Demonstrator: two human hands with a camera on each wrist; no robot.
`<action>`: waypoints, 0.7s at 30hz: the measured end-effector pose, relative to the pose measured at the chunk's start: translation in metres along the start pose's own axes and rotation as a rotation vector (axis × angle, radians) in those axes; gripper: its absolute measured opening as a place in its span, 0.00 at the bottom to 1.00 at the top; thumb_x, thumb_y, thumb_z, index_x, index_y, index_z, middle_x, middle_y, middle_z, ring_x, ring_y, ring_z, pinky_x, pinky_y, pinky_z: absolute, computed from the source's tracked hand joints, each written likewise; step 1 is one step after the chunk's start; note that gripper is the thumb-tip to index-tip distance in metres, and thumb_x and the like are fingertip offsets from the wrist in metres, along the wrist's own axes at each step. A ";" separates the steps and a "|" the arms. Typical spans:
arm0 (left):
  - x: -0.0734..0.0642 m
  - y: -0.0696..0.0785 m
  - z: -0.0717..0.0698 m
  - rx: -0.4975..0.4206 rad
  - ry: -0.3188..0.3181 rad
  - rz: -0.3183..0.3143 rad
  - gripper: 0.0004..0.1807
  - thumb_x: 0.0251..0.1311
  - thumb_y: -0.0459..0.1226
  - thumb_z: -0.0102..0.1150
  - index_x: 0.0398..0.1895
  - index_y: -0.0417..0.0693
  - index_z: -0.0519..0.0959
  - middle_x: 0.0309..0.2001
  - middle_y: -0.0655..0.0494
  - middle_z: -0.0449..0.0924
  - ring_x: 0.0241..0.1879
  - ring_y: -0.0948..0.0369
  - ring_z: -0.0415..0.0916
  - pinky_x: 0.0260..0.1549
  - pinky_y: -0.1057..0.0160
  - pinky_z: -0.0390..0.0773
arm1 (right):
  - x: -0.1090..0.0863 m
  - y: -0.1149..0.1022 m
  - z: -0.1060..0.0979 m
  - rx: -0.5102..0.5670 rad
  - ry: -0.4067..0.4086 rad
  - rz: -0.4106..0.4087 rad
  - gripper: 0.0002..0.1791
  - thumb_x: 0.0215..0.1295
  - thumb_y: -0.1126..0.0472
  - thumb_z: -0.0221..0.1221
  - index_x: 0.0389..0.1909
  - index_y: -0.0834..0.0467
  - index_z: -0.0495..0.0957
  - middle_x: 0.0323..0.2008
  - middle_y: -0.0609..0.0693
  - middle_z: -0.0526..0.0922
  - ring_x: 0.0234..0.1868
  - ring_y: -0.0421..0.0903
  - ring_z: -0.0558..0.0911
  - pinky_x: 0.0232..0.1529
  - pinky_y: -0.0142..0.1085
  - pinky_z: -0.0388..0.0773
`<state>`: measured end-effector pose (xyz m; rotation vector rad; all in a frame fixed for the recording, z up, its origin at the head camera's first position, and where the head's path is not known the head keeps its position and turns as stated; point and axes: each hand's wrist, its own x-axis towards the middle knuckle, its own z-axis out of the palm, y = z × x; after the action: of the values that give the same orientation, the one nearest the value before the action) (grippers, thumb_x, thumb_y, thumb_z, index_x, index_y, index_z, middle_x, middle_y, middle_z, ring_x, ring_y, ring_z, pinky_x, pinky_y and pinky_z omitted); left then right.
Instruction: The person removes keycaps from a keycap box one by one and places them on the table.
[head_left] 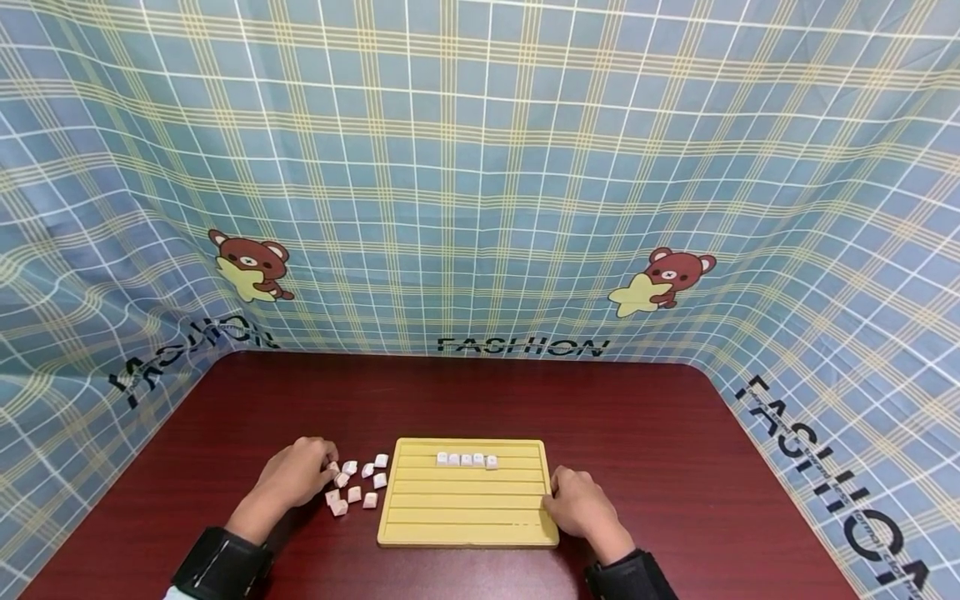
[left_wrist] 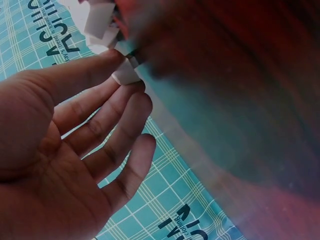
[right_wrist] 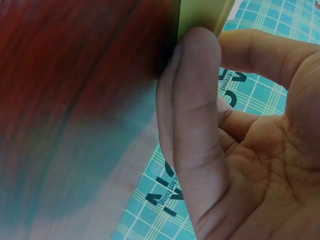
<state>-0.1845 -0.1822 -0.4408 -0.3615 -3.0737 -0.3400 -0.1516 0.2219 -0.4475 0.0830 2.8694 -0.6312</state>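
My left hand (head_left: 298, 472) is at the left edge of a loose group of white keycaps. In the left wrist view a keycap (left_wrist: 127, 73) is pinched between its thumb and fingertips. Several more keycaps (head_left: 355, 493) lie scattered on the table between that hand and a yellow ridged board (head_left: 465, 517). On an upper ridge of the board a short row of keycaps (head_left: 467, 459) stands side by side, the rightmost sitting slightly lower. My right hand (head_left: 581, 502) holds the board's right edge, its thumb over the rim and its fingers against the side (right_wrist: 200, 15).
The dark red wooden table (head_left: 675, 450) carries the board near its front. A blue checked cloth (head_left: 480, 208) with bear prints hangs behind the table and along both sides.
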 end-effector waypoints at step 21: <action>0.002 0.006 -0.011 0.008 0.003 0.012 0.06 0.54 0.35 0.69 0.35 0.46 0.83 0.33 0.54 0.82 0.33 0.58 0.80 0.30 0.55 0.78 | 0.000 0.000 0.000 -0.003 -0.002 0.011 0.09 0.61 0.59 0.61 0.27 0.56 0.72 0.25 0.50 0.73 0.24 0.46 0.72 0.25 0.37 0.67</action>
<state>-0.1855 -0.1783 -0.4291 -0.3784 -3.0675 -0.3268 -0.1514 0.2223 -0.4475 0.0973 2.8660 -0.6244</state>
